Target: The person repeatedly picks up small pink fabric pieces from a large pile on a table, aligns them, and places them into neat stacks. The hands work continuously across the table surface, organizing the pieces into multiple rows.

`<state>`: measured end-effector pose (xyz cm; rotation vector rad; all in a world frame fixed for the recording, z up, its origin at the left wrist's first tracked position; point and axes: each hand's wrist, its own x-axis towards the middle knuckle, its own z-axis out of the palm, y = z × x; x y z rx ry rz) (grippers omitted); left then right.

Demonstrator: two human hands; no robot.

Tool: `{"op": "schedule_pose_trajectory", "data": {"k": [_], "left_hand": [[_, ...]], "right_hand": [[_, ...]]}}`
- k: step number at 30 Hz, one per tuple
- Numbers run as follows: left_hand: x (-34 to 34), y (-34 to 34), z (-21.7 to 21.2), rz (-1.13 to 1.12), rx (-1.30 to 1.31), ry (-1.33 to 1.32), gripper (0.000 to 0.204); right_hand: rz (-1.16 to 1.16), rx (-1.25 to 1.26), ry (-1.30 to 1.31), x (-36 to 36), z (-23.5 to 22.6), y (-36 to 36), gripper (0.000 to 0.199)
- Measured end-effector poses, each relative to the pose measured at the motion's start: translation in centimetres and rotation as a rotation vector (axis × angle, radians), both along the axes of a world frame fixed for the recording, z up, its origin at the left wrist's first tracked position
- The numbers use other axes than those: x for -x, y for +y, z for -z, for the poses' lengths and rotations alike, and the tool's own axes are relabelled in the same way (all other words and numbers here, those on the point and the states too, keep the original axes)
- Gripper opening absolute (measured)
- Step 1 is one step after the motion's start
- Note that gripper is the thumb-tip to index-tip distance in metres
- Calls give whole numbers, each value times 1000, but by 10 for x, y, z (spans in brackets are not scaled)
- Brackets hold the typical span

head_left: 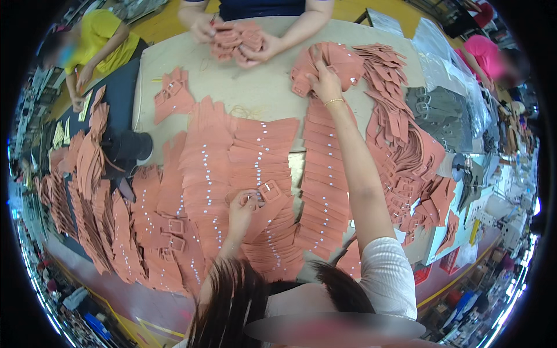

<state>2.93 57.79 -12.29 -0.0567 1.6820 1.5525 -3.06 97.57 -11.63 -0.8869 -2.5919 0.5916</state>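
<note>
Rows of overlapping coral-coloured fabric pieces (209, 139), each row with a line of small white tags, cover the middle of the table. My left hand (242, 210) is closed at the edge of a coral strap piece with a fabric-covered square buckle (270, 192), just above one row. Reaching far forward, my right hand (326, 81) grips a fanned bundle of coral buckle straps (342, 62) at the far end of another row. Part of its fingers is hidden among the pieces.
Across the table a person's hands (255, 49) hold a stack of coral buckle pieces. Loose strap pieces (174, 95) lie at the far left. More heaps (403, 145) run down the right, beside dark grey straps (438, 110) and clear plastic (441, 52). A person in yellow works at the left.
</note>
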Motion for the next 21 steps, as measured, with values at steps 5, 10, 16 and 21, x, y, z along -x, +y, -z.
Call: {"op": "schedule_pose_trajectory", "data": {"k": [5,10,16,21], "left_hand": [[1,-1,1,-27,-7,-51,18],[1,-2,1,-3,-24,-40,18],[0,-3,1,-32,-22,-47,18],[1,-3,1,-17,-11,-43,17]], "right_hand": [[-40,120,267,-5,-41,50,50],[3,246,22,-19,-20,139,57],[409,39,-176,-35,68,129,47],[497,-102,29,-38,53,108,40]]}}
